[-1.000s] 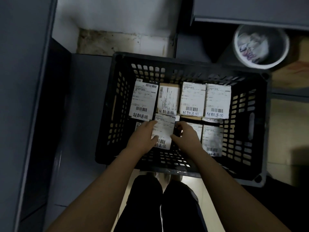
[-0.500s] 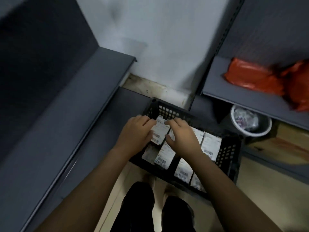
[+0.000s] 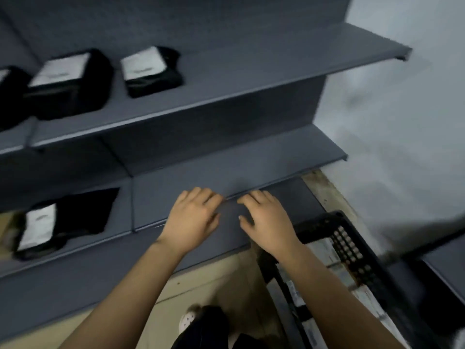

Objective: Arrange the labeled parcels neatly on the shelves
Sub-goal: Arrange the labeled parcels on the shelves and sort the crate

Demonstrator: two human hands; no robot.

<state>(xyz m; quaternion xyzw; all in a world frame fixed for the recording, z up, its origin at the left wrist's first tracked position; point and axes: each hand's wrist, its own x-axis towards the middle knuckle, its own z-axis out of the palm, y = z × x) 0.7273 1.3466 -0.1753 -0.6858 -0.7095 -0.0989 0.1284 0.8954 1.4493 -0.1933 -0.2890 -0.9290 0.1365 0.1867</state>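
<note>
My left hand (image 3: 193, 217) and my right hand (image 3: 266, 220) hover palm-down, a small gap apart, over the front edge of the lower grey shelf (image 3: 176, 197). The view is blurred. Only grey shows between my thumbs and no white label is visible there, so I cannot tell if a parcel is held. The black crate (image 3: 352, 243) with several white-labelled parcels (image 3: 324, 248) stands on the floor to my right. Black parcels with white labels lie on the upper shelf (image 3: 151, 71) and at the lower shelf's left end (image 3: 50, 225).
The grey shelving steps up in tiers, with the upper shelf (image 3: 251, 79) bare on its right half. A pale wall (image 3: 402, 122) closes the right side. My legs and one light shoe (image 3: 188, 321) are on the tan floor beside the crate.
My hands lifted out of the crate, where they held a labelled parcel, and swung left to the shelf edge. My view turned from the crate to the shelving.
</note>
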